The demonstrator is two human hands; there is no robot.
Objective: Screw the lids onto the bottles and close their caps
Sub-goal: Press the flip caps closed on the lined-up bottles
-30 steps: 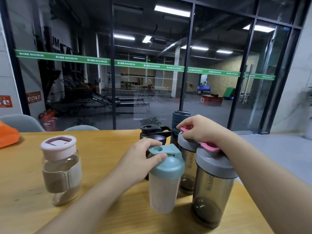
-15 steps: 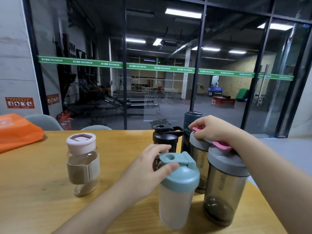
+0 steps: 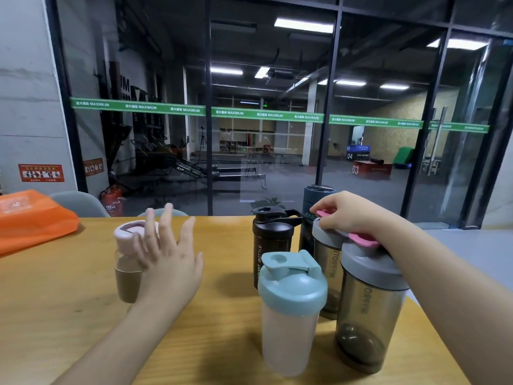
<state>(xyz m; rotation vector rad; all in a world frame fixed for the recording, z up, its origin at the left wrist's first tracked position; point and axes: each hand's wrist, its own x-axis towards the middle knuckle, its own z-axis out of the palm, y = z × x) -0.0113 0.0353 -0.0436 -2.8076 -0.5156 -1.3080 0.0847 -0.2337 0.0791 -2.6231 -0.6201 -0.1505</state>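
A frosted shaker with a teal lid (image 3: 291, 309) stands at the front, its flip cap down. Behind it are a black sport bottle (image 3: 270, 245) with its cap raised, a dark blue tumbler (image 3: 315, 195), and two smoky grey shakers with grey lids and pink caps, the near one (image 3: 369, 312) and the far one (image 3: 329, 262). My right hand (image 3: 352, 212) curls over the far grey shaker's lid and pink cap. My left hand (image 3: 166, 254) hovers with fingers spread in front of a clear bottle with a pink lid (image 3: 127, 262), partly hiding it.
The wooden table (image 3: 55, 315) carries an orange bag (image 3: 33, 218) at its far left edge. Grey chair backs (image 3: 80, 202) stand behind the table, with a glass wall beyond. The table's right edge runs close to the grey shakers.
My left hand let go of the teal lid and moved left toward the pink-lidded bottle, fingers now spread. My right hand stayed on the far grey shaker's lid. The view shifted left.
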